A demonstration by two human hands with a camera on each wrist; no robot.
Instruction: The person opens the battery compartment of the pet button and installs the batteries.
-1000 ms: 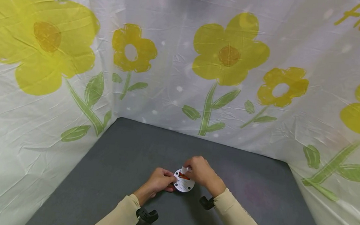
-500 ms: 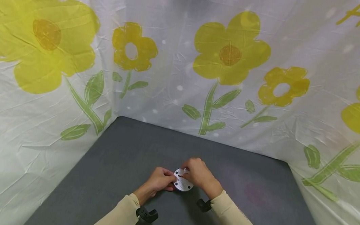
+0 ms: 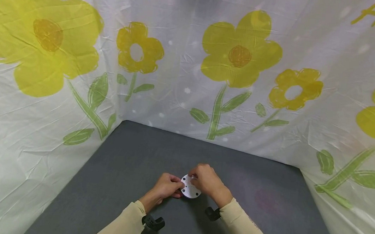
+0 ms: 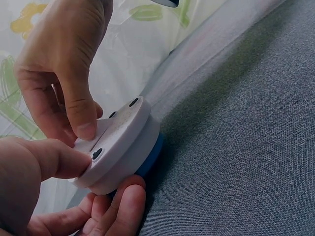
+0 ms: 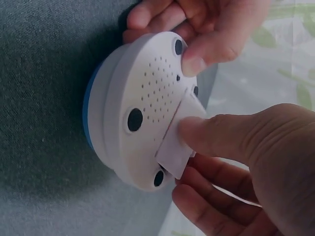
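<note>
A round white device (image 3: 191, 191) with a blue rim lies underside up on the grey table, its face dotted with small holes (image 5: 140, 110). My left hand (image 3: 167, 186) grips its left edge, thumb on top (image 4: 49, 162) and fingers curled beneath. My right hand (image 3: 205, 179) holds the small white cover flap (image 5: 178, 140) at the device's far edge, thumb pressed on it (image 5: 226, 137) and fingers curled behind. The flap lies almost flat against the body (image 4: 118, 147). Whatever sits under the flap is hidden.
The grey felt table top (image 3: 134, 153) is walled at the back and both sides by a white sheet with yellow flowers (image 3: 238, 52). Black wrist mounts (image 3: 152, 223) (image 3: 212, 213) sit below both sleeves. The device lies near the table's front middle.
The cover flap stood raised with red cells showing beneath; my right hand has pushed it down and the cells are now hidden. My left hand has stayed put.
</note>
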